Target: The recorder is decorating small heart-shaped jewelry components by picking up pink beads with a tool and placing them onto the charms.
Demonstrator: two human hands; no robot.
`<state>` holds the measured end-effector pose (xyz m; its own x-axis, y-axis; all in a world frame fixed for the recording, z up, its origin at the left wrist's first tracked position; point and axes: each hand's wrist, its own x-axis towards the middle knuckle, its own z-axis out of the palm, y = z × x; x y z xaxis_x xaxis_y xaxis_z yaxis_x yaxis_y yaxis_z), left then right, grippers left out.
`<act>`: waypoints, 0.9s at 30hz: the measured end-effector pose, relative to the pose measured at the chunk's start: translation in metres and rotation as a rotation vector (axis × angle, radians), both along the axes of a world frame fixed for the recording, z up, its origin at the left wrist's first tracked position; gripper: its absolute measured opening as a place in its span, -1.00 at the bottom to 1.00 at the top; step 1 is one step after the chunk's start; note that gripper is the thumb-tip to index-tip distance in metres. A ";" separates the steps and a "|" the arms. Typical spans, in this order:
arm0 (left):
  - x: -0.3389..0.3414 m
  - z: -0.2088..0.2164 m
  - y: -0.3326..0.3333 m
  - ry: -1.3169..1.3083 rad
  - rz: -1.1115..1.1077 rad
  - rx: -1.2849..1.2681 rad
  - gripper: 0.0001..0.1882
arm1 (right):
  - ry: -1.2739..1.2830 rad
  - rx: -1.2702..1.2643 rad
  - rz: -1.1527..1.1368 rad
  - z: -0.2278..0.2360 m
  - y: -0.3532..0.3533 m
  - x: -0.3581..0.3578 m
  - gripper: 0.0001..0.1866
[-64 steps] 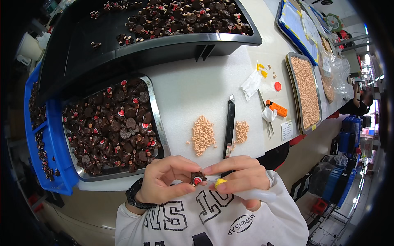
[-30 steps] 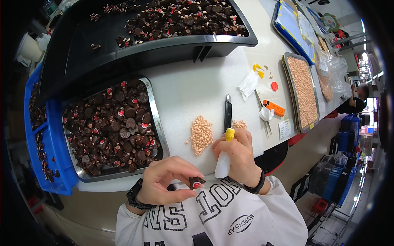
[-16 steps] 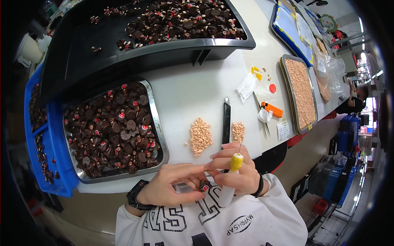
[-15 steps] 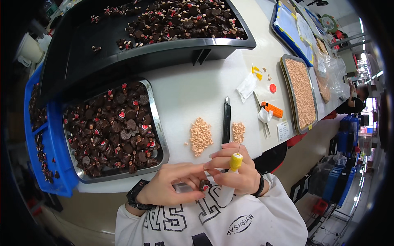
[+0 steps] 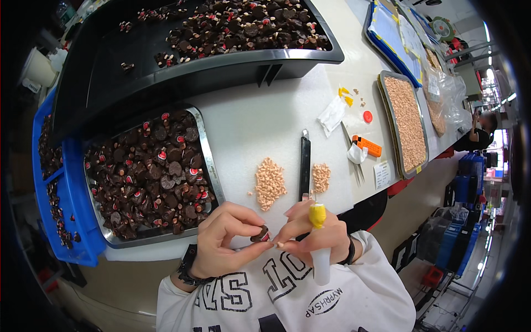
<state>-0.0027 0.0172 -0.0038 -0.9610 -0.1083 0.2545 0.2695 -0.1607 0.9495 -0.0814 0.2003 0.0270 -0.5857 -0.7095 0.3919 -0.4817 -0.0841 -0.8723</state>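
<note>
My left hand (image 5: 218, 243) pinches a small dark brown figure (image 5: 260, 234) with a red and white spot between thumb and fingertips. The figure is held sideways above my lap, just off the bench edge. In my right hand (image 5: 330, 235) a white squeeze bottle (image 5: 321, 266) with a yellow-wrapped neck (image 5: 317, 215) and a thin needle tip is gripped between the fingers. At that hand's thumb and fingertip shows a tiny pale piece (image 5: 280, 244), close to the figure but apart from it. Two heaps of pale pink pieces, a larger heap (image 5: 269, 184) and a smaller heap (image 5: 321, 177), lie beyond my hands.
A black utility knife (image 5: 305, 166) lies between the heaps. A metal tray (image 5: 220, 191) of brown figures stands left, a blue bin (image 5: 83, 221) beside it, a large black tray (image 5: 210, 65) behind. Right are tweezers (image 5: 359, 176), an orange tool (image 5: 367, 146) and a tray of pale pieces (image 5: 405, 124).
My left hand has risen slightly and turned the figure onto its side. The hands have drawn a little apart, and the pale piece at my right fingertips has come into sight.
</note>
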 end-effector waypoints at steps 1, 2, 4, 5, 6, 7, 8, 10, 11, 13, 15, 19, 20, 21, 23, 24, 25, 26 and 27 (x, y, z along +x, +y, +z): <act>-0.001 0.000 0.000 -0.001 -0.003 0.002 -0.67 | -0.011 0.012 0.050 0.000 0.000 0.000 -0.80; -0.002 0.001 -0.001 0.018 -0.001 -0.067 -0.69 | -0.012 0.014 0.047 -0.001 -0.001 0.002 -0.80; -0.002 0.001 -0.001 0.036 0.002 -0.136 -0.70 | -0.068 0.038 0.020 -0.002 -0.002 0.006 -0.74; -0.002 0.002 -0.002 0.060 0.003 -0.196 -0.69 | -0.069 0.038 0.020 -0.001 -0.003 0.006 -0.74; -0.002 0.002 -0.002 0.084 0.003 -0.254 -0.67 | -0.081 0.039 0.005 -0.001 -0.004 0.006 -0.74; -0.001 0.001 -0.001 0.083 0.004 -0.255 -0.67 | -0.093 0.039 -0.008 -0.001 -0.004 0.006 -0.74; 0.000 0.000 0.000 0.086 0.005 -0.242 -0.67 | -0.094 0.039 -0.007 -0.002 -0.005 0.007 -0.74; 0.000 0.000 0.001 0.089 0.005 -0.229 -0.66 | -0.134 -0.011 -0.036 -0.003 -0.005 0.007 -0.72; 0.000 -0.001 0.001 0.125 0.009 -0.261 -0.67 | -0.134 -0.011 -0.036 -0.003 -0.005 0.007 -0.72; 0.000 -0.002 0.002 0.161 0.011 -0.293 -0.68 | -0.102 0.041 -0.018 -0.003 -0.003 0.007 -0.69; 0.001 -0.007 0.004 0.253 0.030 -0.396 -0.61 | -0.144 0.010 -0.056 -0.005 -0.005 0.010 -0.68; 0.001 -0.013 0.004 0.389 0.040 -0.441 -0.74 | -0.107 0.057 -0.076 -0.005 -0.002 0.007 -0.69; 0.000 -0.014 0.004 0.431 0.043 -0.470 -0.75 | -0.107 0.057 -0.078 -0.006 -0.002 0.006 -0.69; 0.000 -0.014 0.004 0.474 0.046 -0.499 -0.76 | -0.085 0.071 -0.102 -0.007 -0.002 0.006 -0.70; -0.001 -0.011 0.004 0.481 0.035 -0.511 -0.76 | -0.061 0.087 -0.131 -0.008 0.000 0.006 -0.71; -0.002 -0.010 0.004 0.487 0.025 -0.525 -0.76 | -0.041 0.098 -0.113 -0.008 0.002 0.006 -0.72; -0.003 -0.010 0.004 0.488 0.023 -0.523 -0.76 | -0.023 0.107 -0.095 -0.007 0.003 0.005 -0.73; -0.003 -0.011 0.004 0.501 0.029 -0.531 -0.74 | -0.023 0.108 -0.098 -0.007 0.003 0.006 -0.73; -0.004 -0.011 0.005 0.514 0.036 -0.539 -0.72 | -0.009 0.120 -0.118 -0.005 0.003 0.006 -0.73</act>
